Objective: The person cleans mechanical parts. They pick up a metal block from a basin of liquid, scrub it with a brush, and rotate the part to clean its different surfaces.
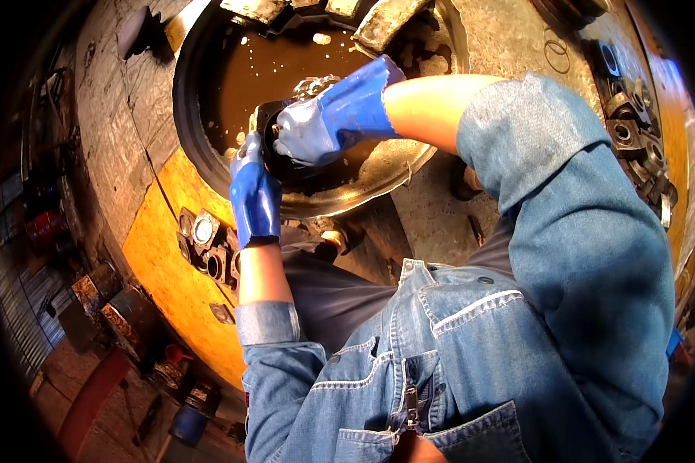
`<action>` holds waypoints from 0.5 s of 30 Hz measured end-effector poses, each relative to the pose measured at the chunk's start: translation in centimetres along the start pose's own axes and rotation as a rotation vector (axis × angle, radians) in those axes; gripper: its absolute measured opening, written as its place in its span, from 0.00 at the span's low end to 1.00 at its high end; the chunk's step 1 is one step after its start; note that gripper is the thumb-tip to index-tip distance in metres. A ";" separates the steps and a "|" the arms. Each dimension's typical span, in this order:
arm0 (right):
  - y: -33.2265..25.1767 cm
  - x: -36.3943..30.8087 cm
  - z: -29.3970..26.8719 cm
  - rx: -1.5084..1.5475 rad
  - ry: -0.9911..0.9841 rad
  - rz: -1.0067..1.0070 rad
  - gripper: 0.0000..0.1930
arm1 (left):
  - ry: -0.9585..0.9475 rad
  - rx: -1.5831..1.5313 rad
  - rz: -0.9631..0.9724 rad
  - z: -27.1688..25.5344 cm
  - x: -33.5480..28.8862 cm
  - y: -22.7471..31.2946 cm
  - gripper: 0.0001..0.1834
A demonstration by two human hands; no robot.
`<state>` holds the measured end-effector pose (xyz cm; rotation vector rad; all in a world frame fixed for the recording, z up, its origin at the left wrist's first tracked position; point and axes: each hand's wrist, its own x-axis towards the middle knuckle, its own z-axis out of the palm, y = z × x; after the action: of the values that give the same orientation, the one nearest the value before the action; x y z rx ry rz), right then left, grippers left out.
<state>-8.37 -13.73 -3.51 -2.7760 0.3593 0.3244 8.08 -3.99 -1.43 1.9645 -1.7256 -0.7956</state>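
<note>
At the left side of the basin (pixel 363 193), the left hand (pixel 255 197), blue-gloved, had its grip closed on the edge of a dark round part (pixel 268 123). The right hand (pixel 316 127), gloved too, lay across the part's right side, fingers curled; couldn't tell if they pinched anything, contact side hidden. Likely the left steadied while the right bore on it from the other side. The part was inside the basin's outline, over brown liquid (pixel 286 58), probably so drips fell back in; whether its lower edge dipped, unclear. Just beyond the right fingers, a glistening lump (pixel 314 85); foam, rag or metal, couldn't tell.

Gloves and folded-back denim sleeves (pixel 269 322) presumably kept wet and grime off. Blocky pieces (pixel 386 23) sat along the far rim, seemingly parked within reach but off the hands. Left, small metal parts (pixel 216 262) clustered on the yellow counter (pixel 158 247); right, more metal pieces (pixel 633 139) stood in a row, two thin rings (pixel 557 55) nearer the basin. Parts flanked both sides, likely leaving the basin the middle spot. Lower left, a blue container (pixel 189 423), blurry.
</note>
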 end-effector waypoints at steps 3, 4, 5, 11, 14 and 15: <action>-1.5 -0.7 -1.2 0.175 0.011 0.207 0.17 | -0.016 -0.096 -0.065 0.0 0.0 0.1 0.22; -1.9 -0.8 -1.5 0.225 -0.012 0.265 0.17 | -0.026 -0.107 -0.064 -0.2 0.0 0.3 0.22; -2.3 -0.9 -1.9 0.275 -0.035 0.324 0.16 | -0.031 -0.132 -0.075 -0.3 -0.1 0.6 0.22; -1.7 -2.3 -3.7 0.751 0.045 0.568 0.17 | -0.013 -0.143 -0.007 -0.2 -0.1 -0.1 0.21; -1.6 -4.0 -3.2 1.027 0.225 0.624 0.17 | -0.017 -0.109 -0.022 -0.4 -0.2 0.3 0.22; -0.9 -4.4 -1.4 1.142 0.269 0.550 0.19 | -0.026 -0.115 -0.042 -0.3 0.0 0.6 0.22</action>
<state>-12.01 -12.42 -0.85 -1.5562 0.9961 -0.1314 7.82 -4.07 -0.88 1.9272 -1.6199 -0.9174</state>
